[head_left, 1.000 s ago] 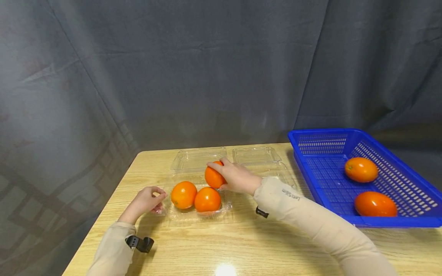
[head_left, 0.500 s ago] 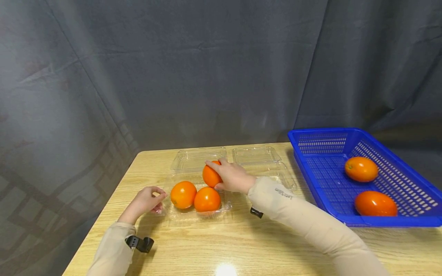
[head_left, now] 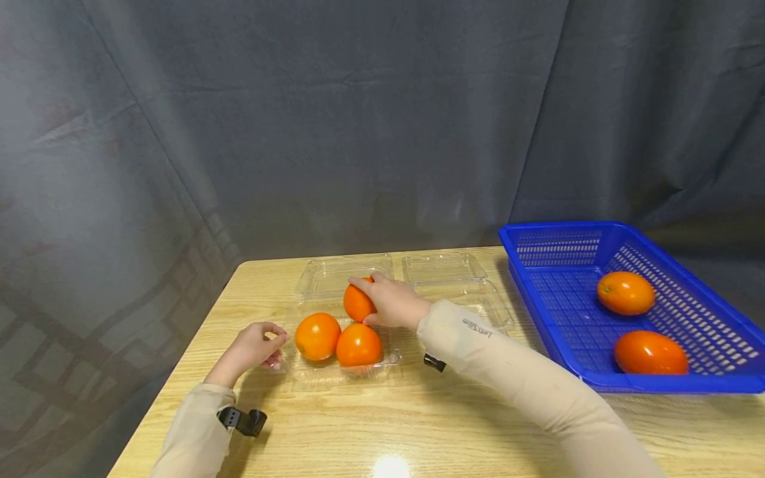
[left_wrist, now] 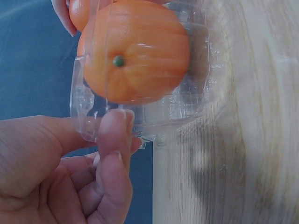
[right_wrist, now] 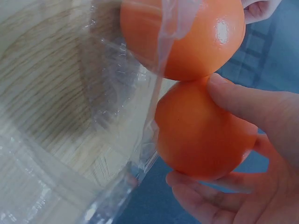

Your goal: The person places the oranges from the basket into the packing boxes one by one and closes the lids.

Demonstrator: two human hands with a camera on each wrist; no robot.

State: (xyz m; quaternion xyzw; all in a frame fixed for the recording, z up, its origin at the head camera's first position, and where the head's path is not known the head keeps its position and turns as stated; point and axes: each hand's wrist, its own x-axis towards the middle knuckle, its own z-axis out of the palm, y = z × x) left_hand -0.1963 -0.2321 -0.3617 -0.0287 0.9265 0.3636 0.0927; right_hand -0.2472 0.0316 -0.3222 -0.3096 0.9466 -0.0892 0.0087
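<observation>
Right hand [head_left: 391,303] clamped round one orange [head_left: 356,303], 12 o'clock of the front orange [head_left: 359,345], blocking my sight of the clear container's [head_left: 317,376] far side | left hand [head_left: 254,346] pinching its rim, 9 o'clock | left orange [head_left: 317,337] inside | clear tray [head_left: 346,267] at 12, second tray [head_left: 448,267] toward 1 | blue basket [head_left: 562,355], two oranges [head_left: 625,293] within, 3 o'clock

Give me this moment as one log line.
left hand: pinches clear container edge | right hand: grips orange | in container: two oranges | in blue basket: two other oranges
</observation>
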